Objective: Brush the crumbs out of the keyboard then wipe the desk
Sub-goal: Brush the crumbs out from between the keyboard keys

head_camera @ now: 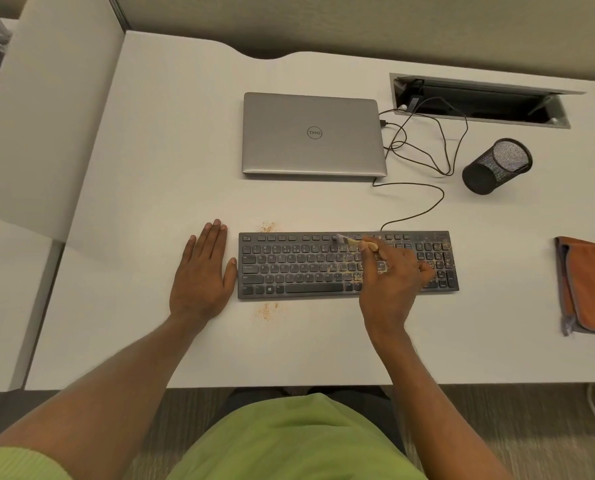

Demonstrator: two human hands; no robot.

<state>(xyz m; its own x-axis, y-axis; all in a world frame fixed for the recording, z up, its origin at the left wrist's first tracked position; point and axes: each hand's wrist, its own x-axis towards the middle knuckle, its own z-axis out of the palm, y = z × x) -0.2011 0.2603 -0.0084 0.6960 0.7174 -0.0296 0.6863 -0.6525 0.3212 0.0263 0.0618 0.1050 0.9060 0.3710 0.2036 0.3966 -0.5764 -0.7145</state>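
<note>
Black flat keyboard (306, 268) lies left-to-right on the white desk (143, 174), crumbs (438, 252) thickest at its right end, nearest your right hand (389, 282), which pinches a wooden-handled brush (354, 242); your left hand (202, 271) rests flat, empty, beside its left end.

Cubicle setting, overhead view.
White desk (143, 202) with a scalloped cut-out at its far edge and an open metal-framed cable hatch (479, 98) at far right; beige fabric partition (323, 22) behind, a second panel (46, 116) on the left, a pale surface (8, 306) beyond it; grey-brown striped carpet (185, 427) below; light even, shadows soft.
</note>
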